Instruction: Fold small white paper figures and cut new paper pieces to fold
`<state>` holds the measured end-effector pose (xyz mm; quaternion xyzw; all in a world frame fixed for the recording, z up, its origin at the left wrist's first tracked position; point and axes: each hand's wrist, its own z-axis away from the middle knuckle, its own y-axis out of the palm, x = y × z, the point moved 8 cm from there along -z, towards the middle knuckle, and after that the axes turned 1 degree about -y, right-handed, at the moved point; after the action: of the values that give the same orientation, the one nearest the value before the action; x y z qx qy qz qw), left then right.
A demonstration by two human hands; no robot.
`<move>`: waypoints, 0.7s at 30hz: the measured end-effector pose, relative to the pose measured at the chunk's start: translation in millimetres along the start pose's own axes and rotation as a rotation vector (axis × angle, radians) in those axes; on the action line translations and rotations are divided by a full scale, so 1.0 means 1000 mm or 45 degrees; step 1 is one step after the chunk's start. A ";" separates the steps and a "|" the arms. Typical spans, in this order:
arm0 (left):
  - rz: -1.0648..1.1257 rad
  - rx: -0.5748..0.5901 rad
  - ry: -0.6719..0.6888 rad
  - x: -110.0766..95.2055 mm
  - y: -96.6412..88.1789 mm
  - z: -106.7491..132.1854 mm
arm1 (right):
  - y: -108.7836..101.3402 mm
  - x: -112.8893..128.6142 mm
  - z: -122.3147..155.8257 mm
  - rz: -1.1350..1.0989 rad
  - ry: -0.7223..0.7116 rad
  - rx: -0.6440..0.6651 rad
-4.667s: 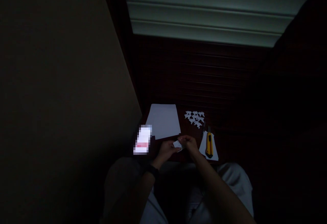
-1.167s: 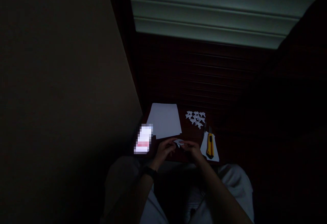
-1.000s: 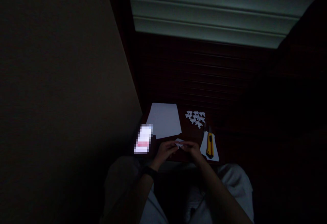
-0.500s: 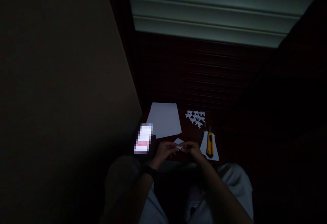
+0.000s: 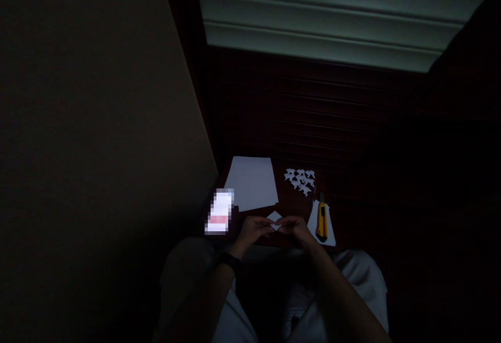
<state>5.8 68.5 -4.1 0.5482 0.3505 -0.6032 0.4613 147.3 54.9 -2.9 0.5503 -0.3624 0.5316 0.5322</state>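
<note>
A small white piece of folded paper [image 5: 275, 216], diamond-shaped from above, is held between my two hands near the table's front edge. My left hand [image 5: 253, 228] pinches its left corner with the fingertips. On the opposite corner, my right hand [image 5: 294, 226] grips with thumb and fingers. Dim light hides the finer folds and part of the lower fingers. Beyond my hands lies a cluster of several small folded white paper pieces [image 5: 299, 180]. A yellow utility knife [image 5: 322, 223] rests on a stack of white paper slips [image 5: 331, 233], right of my right hand.
A stack of large white sheets [image 5: 252, 184] lies at the table's back left. Left of my left hand, a lit phone screen [image 5: 219, 211] is blurred out. A dark thin object [image 5: 313, 193] lies near the knife. A wall [image 5: 117, 97] borders the left side.
The folded paper has turned slightly between my fingers, and more of its diamond shape shows. Both hands stay in nearly the same place.
</note>
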 end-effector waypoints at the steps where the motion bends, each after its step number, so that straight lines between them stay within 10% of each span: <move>1: -0.011 -0.003 -0.001 0.000 0.000 0.000 | 0.000 0.000 0.000 0.006 -0.004 0.001; 21: -0.174 0.052 0.006 -0.001 -0.004 -0.002 | -0.002 -0.002 0.000 0.087 0.030 0.007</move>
<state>2.1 71.5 -4.2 0.5335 0.3759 -0.6391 0.4070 148.3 54.9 -5.5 0.5327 -0.3731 0.5570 0.5165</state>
